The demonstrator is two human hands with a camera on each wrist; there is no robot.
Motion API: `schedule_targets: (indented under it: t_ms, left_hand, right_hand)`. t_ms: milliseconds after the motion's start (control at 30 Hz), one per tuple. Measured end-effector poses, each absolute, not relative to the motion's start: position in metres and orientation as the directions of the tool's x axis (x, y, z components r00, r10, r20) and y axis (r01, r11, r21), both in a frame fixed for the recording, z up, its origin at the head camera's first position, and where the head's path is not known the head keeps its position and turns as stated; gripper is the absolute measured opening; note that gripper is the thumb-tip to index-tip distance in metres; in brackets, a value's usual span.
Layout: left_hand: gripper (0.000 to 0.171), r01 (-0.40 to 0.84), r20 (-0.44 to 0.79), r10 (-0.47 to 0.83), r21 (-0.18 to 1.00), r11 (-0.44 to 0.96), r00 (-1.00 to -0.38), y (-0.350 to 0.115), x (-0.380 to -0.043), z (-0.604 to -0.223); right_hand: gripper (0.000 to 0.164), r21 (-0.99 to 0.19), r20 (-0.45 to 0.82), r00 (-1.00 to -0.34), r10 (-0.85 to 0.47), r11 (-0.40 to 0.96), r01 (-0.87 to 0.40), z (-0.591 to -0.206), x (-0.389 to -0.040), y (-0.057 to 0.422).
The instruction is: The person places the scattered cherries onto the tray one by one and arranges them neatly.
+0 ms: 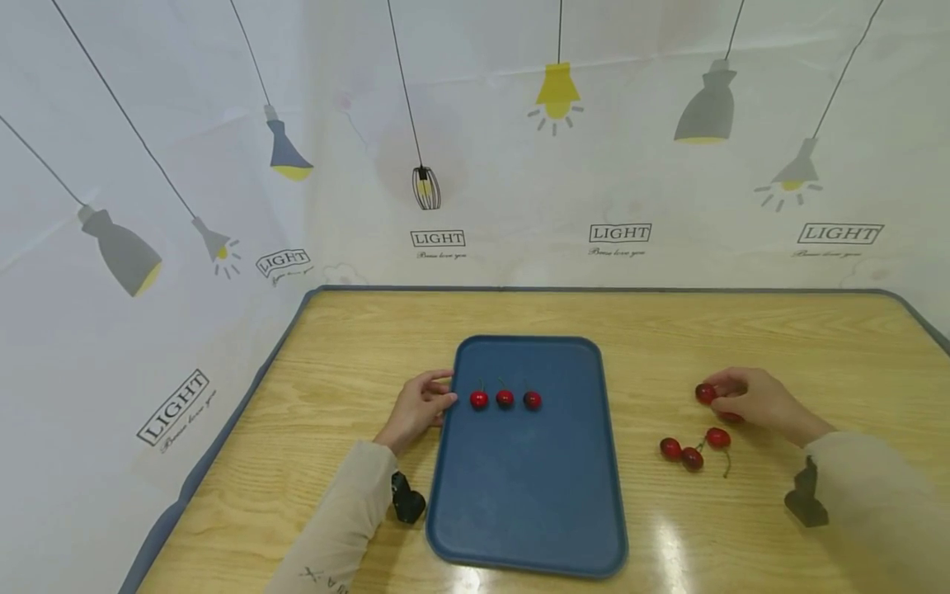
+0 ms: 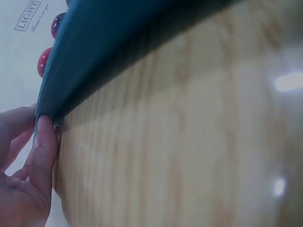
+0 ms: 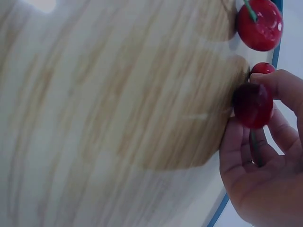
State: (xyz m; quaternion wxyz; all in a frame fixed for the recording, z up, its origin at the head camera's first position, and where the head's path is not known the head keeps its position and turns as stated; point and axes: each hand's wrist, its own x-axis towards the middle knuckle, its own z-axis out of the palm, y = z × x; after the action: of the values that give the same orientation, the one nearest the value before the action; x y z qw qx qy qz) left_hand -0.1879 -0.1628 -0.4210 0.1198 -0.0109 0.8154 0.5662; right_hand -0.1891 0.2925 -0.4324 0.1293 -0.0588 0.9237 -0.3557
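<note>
My left hand (image 1: 417, 408) grips the left rim of a blue tray (image 1: 530, 495), thumb on the edge and fingers around its outer side. Three red cherries, the leftmost one (image 1: 478, 400) among them, sit in a row across the tray's upper part. Right of the tray, my right hand (image 1: 760, 402) pinches a dark red cherry (image 1: 706, 393) between thumb and index finger. Another cherry (image 3: 253, 106) lies under that hand, its green stem pointing to the palm. Nearer me on the table are three more, including a cherry (image 1: 717, 437) with a long stem.
The light wooden table (image 1: 356, 346) has a grey-blue edge. Behind it and on the left hangs a white curtain (image 1: 505, 190) printed with lamps. Black wrist mounts (image 1: 406, 499) show at both beige sleeves. Bare wood separates the tray from the loose cherries.
</note>
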Motion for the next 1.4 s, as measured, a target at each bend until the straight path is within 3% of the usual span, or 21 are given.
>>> schedule_targets:
  t_ms: [267, 1400]
  left_hand:
    - [0.044, -0.150, -0.205, 0.120, 0.921, 0.360, -0.971, -0.1627, -0.1876, -0.4203]
    - [0.043, -0.156, -0.212, 0.119, 0.918, 0.366, -0.970, -0.1632, -0.1879, -0.4197]
  right_hand:
    - [0.039, -0.677, -0.236, -0.953, -0.192, 0.736, 0.019, -0.4325, -0.1889, 0.2906]
    - [0.030, -0.677, -0.115, -0.956, -0.268, 0.726, -0.122, -0.4286, -0.1894, 0.2944]
